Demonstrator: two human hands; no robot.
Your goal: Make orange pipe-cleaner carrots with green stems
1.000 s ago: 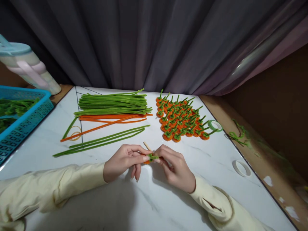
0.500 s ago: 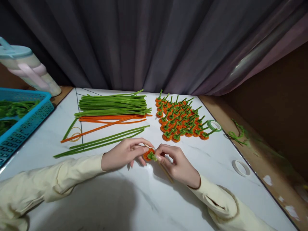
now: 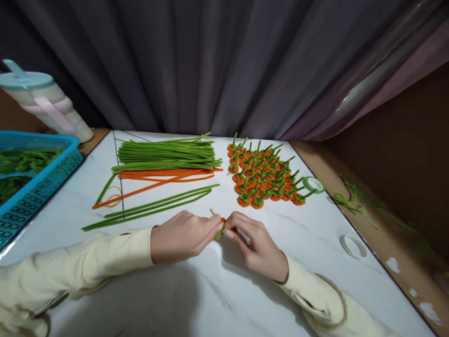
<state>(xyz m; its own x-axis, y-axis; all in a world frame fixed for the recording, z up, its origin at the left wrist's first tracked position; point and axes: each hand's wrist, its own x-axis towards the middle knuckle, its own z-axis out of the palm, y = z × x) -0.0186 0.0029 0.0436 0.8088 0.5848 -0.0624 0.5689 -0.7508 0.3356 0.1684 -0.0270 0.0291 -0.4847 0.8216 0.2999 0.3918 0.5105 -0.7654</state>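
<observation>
Fingers closed: left hand (image 3: 182, 236) and right hand (image 3: 258, 244) pinch a small fuzzy orange-and-green pipe-cleaner piece (image 3: 220, 232) on a thin wooden stick (image 3: 212, 211).

Our left hand (image 3: 182, 236) and right hand (image 3: 257, 245) meet fingertip to fingertip low over the white table (image 3: 210, 299). Both pinch a small orange-and-green pipe-cleaner piece (image 3: 220, 230), and a wooden stick (image 3: 212, 212) pokes out just behind it. Beyond our hands lie loose green stems (image 3: 157, 206), orange pipe cleaners (image 3: 164, 174) and a green bundle (image 3: 168, 154). To the right we see a cluster of finished pieces (image 3: 264, 175), with a green tape roll (image 3: 313, 183) just beside it and a white tape roll (image 3: 352, 245) well apart. At far left is a blue basket (image 3: 38, 185).
</observation>
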